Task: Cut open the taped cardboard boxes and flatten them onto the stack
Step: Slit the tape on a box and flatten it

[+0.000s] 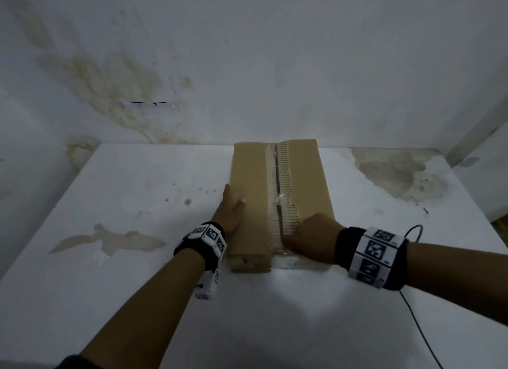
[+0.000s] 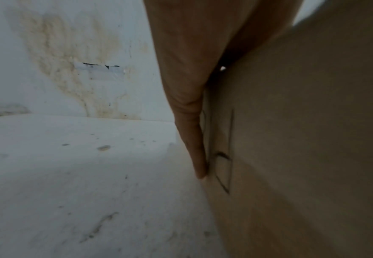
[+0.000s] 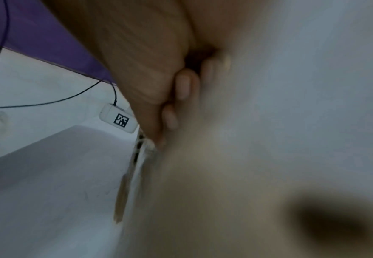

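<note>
A brown cardboard box (image 1: 248, 176) lies lengthwise on the white table (image 1: 132, 181). Its top seam (image 1: 278, 181) is split, with torn paper showing corrugation on both sides and clear tape (image 1: 287, 254) left at the near end. My left hand (image 1: 230, 209) presses flat against the box's left side, fingers straight and thumb on the top edge. The left wrist view shows those fingers (image 2: 192, 132) lying along the box wall (image 2: 302, 139). My right hand (image 1: 310, 236) is curled into a fist at the near end of the seam. The right wrist view is blurred; its fingers (image 3: 182, 85) curl into the palm and nothing shows in them.
A stained white wall (image 1: 247, 66) stands just behind the table. A black cable (image 1: 412, 313) runs off my right wrist over the near right of the table. The tabletop has peeled, stained patches (image 1: 110, 241) at the left and far right.
</note>
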